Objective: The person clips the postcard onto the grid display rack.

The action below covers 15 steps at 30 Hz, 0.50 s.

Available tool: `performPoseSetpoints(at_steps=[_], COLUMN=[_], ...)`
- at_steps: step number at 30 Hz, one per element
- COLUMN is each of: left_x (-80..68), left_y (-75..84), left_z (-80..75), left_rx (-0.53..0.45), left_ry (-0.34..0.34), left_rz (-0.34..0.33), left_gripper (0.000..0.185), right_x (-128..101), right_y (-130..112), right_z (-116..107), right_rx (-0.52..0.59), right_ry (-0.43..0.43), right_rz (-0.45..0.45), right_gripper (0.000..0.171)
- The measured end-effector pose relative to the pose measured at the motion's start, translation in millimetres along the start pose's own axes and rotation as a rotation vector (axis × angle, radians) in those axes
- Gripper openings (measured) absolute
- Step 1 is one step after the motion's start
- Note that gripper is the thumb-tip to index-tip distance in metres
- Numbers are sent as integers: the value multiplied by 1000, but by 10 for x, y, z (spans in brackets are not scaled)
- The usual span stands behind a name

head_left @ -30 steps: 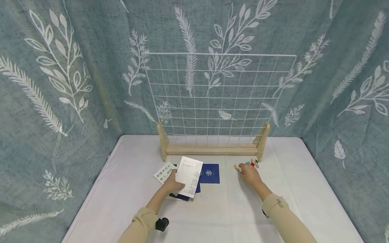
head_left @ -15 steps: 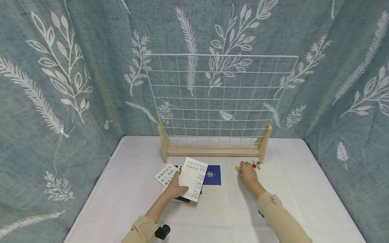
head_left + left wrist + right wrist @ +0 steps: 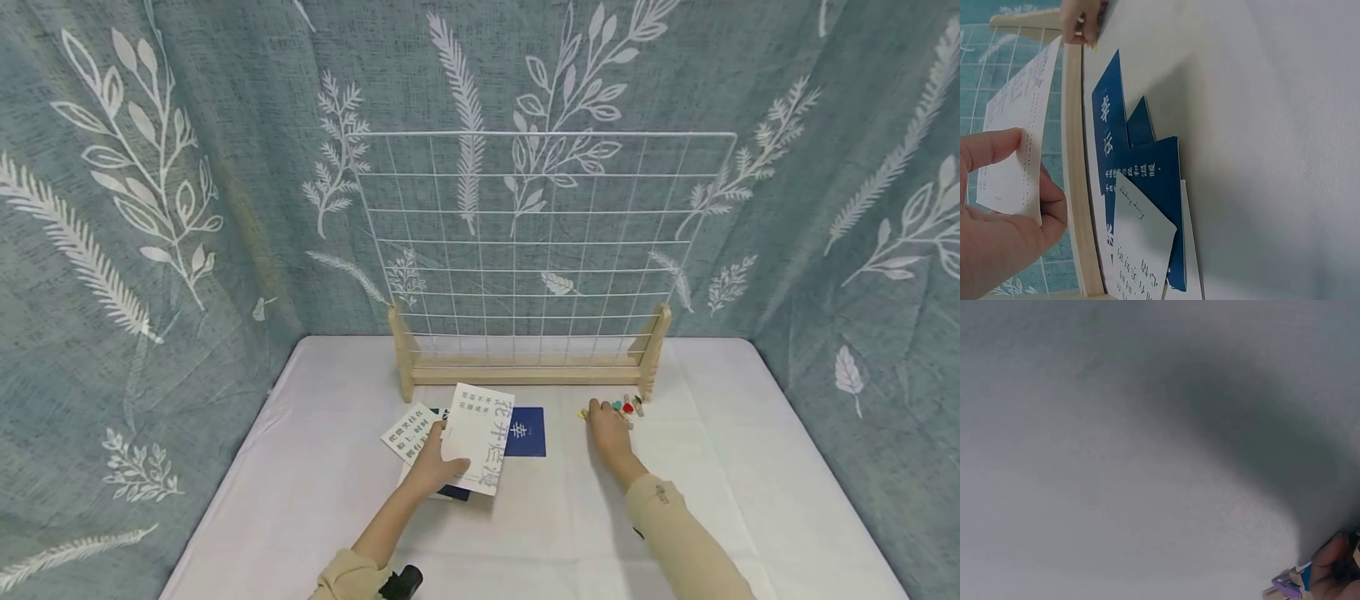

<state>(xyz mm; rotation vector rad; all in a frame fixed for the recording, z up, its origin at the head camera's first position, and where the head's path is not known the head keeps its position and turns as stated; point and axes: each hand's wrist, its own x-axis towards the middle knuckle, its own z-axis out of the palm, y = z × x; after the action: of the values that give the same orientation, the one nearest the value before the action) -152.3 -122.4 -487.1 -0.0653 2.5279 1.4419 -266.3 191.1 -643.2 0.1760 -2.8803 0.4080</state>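
Pinching a white card (image 3: pixel 480 437) between thumb and fingers, the left hand (image 3: pixel 430 467) holds it lifted off the table, tilted, printed face up. From the left wrist view the thumb lies across the card's near edge, and the card (image 3: pixel 1015 150) stands clear of the pile below. Under it, on the white tablecloth (image 3: pixel 540 533), lies a loose stack: a dark blue card (image 3: pixel 525 431) with a white character on it, more blue cards (image 3: pixel 1144 187) overlapping, and another white card (image 3: pixel 408 431) with dark print poking out on the left.

Over on the other side, the right hand (image 3: pixel 609 429) rests on the table with its fingers down among a little cluster of coloured clips (image 3: pixel 626 406), just in front of the wooden foot of the white wire grid (image 3: pixel 540 242). Whether those fingers have closed on a clip, I cannot tell; the right wrist view shows only a fingertip against something purple (image 3: pixel 1285 589) at the corner.
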Motion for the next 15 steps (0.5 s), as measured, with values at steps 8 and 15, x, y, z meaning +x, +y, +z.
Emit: performPoseSetpoints(at_steps=[8,15], left_x=[-27,-52], left_y=[23,-42], left_z=[27,-17], left_rx=[-16,-22], left_ry=[-11,-5], left_rz=[15,-9], left_gripper=[73,73], right_x=[-257,-277], right_y=[-463,-575], right_z=[-634,-643], right_rx=[-66,-129], right_ry=[-39,-57], right_rz=[-53,-17], right_gripper=[17,17])
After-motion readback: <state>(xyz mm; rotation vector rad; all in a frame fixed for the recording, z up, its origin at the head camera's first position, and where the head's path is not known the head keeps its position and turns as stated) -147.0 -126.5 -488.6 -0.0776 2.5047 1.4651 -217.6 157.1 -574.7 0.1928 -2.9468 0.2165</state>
